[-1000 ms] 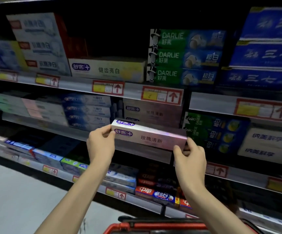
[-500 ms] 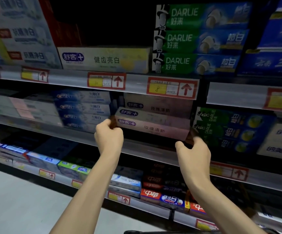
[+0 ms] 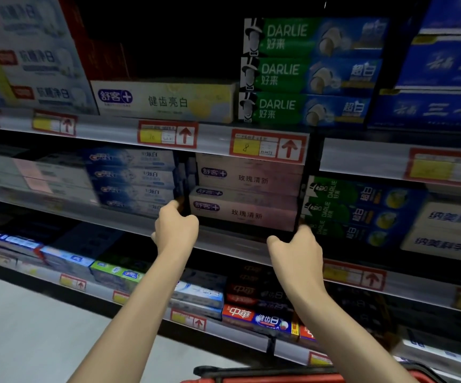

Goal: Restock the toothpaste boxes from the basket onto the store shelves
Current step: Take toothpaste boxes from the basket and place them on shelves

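A pink toothpaste box (image 3: 244,214) lies lengthwise on the middle shelf (image 3: 232,244), under another pink box (image 3: 248,176) of the same kind. My left hand (image 3: 176,226) grips its left end with curled fingers. At the right end, my right hand (image 3: 297,246) has its fingers hooked round the box's corner. The red basket (image 3: 287,378) with a black handle shows only its rim at the bottom edge; its contents are hidden.
Blue boxes (image 3: 135,178) stand stacked just left of the pink ones, green Darlie boxes (image 3: 342,208) just right. The shelf above holds a yellow-white box (image 3: 165,102) and more green Darlie boxes (image 3: 306,73). Lower shelves carry mixed boxes. Grey floor lies at left.
Both hands carried the pink box forward from in front of the shelf and set it onto the middle shelf below the other pink box. The view moved closer.
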The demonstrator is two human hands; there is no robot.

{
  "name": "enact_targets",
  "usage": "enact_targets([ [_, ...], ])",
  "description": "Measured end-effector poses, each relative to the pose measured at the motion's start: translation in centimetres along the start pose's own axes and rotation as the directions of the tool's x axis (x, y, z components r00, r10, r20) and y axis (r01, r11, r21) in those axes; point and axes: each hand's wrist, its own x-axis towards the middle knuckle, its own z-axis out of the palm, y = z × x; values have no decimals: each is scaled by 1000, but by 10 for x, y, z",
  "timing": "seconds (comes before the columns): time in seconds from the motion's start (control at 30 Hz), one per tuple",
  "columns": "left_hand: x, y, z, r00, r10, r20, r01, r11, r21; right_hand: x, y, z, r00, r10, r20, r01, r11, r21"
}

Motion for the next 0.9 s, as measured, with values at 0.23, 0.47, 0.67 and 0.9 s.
enact_targets([
  [0.23,-58,3,-25,992,25,122,-11,994,-113,-43,-3,-50,988,-124,97,124,992,4],
  [0.47,-162,35,-53,942,33,333,17,989,-145,-87,4,-124,935,-243,258,260,965,-33],
  [0.67,-237,31,-74,936,68,344,6,978,-211,-120,33,-178,901,-245,359,286,956,-66],
  [0.9,-283,-21,-60,928,41,370,10,991,-136,-136,94,-197,887,-195,419,271,954,-130],
])
